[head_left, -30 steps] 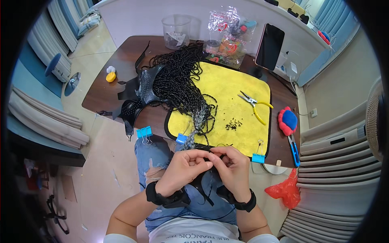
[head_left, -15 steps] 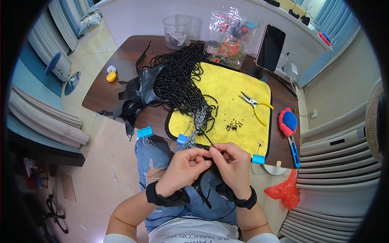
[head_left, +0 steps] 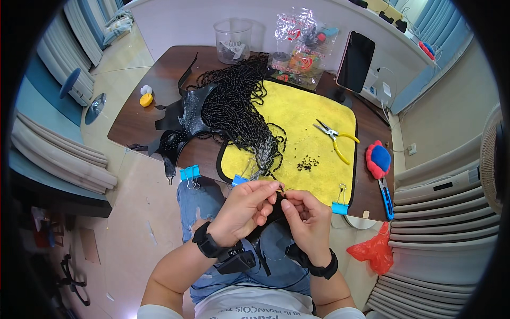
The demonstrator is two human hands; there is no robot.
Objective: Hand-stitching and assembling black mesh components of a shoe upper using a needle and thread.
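A thick bundle of long black strands (head_left: 234,106) lies across the table, bumpy along their length; whether they are braided or beaded I cannot tell. Toward me it narrows into a greyish, stringy end (head_left: 264,155). Just off the table's near edge, my left hand (head_left: 245,208) pinches a thin black strand (head_left: 282,190) between thumb and forefinger. My right hand (head_left: 308,219) is closed in a pinch just below, at the same strand's lower part. Loose small black beads (head_left: 307,164) are scattered on the yellow mat (head_left: 313,111) beyond my hands.
Yellow-handled pliers (head_left: 336,141) rest on the mat, with a red-blue pincushion (head_left: 378,159) and blue cutter (head_left: 385,199) to the right. Blue binder clips (head_left: 340,208) grip the near edge. Black studded pieces (head_left: 194,114), a clear tub (head_left: 232,42), plastic bags (head_left: 303,48) and a phone (head_left: 356,61) surround it.
My left hand has risen slightly and its fingers have turned upward. My right hand has shifted a little down and right, so the fingertips are farther apart along the strand.
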